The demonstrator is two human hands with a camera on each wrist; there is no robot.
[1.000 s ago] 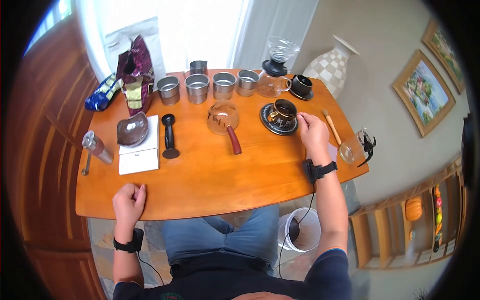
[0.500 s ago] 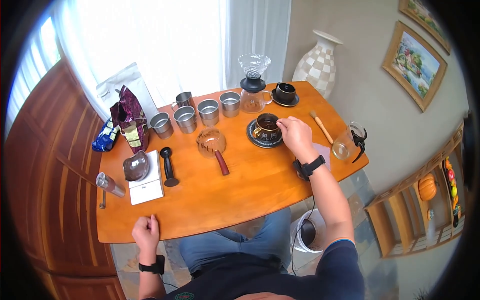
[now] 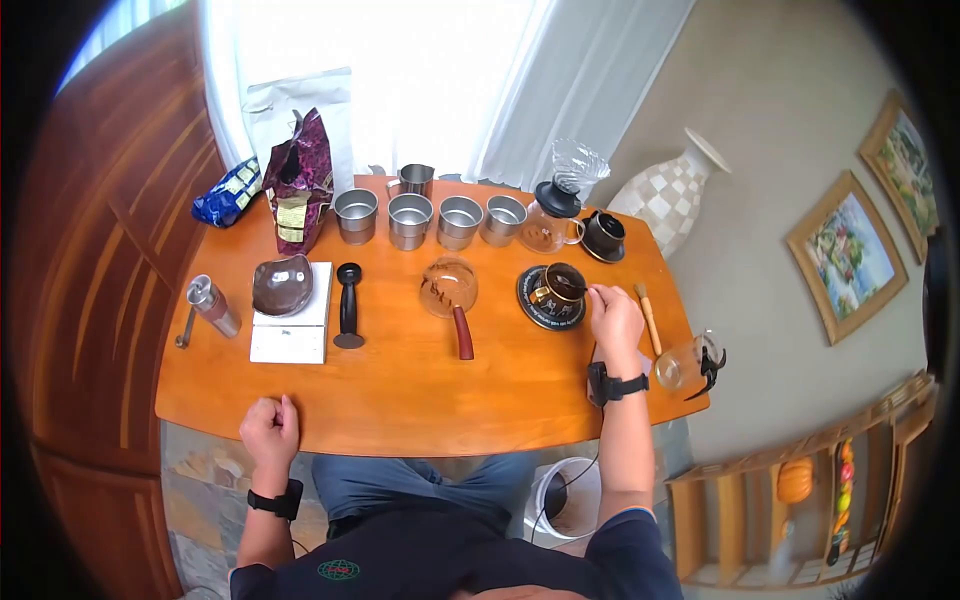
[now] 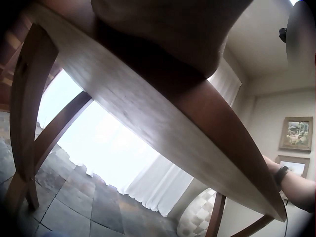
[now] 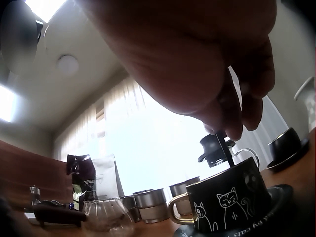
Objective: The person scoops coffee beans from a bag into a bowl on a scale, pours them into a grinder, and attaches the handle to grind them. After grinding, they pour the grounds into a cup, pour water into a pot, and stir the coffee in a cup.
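Observation:
My right hand (image 3: pixel 617 320) is at the right side of a black cup (image 3: pixel 562 285) with a gold handle and white cat drawings. Its fingertips pinch a thin dark stick-like handle (image 5: pixel 226 152), whose lower end is hidden inside the cup. Beneath the cup lies a black saucer (image 3: pixel 530 312) with white lettering. At the table's front left edge, my left hand (image 3: pixel 270 430) rests with fingers loosely curled and nothing in it. A clear glass bowl (image 3: pixel 449 288) with a red handle, streaked with brown grounds, sits left of the cup.
Several metal cups (image 3: pixel 410 222) line the back, beside a glass dripper on a carafe (image 3: pixel 545 230). A second black cup (image 3: pixel 606 232) stands behind. Right of my hand lie a brush (image 3: pixel 648 318) and a glass jug (image 3: pixel 680 368). A scale (image 3: pixel 289 342) bearing a dark bowl is on the left.
The head view has swung and shifted, moving everything in frame. My right hand stays at the cup, pinching the thin handle. My left hand stays at the table edge.

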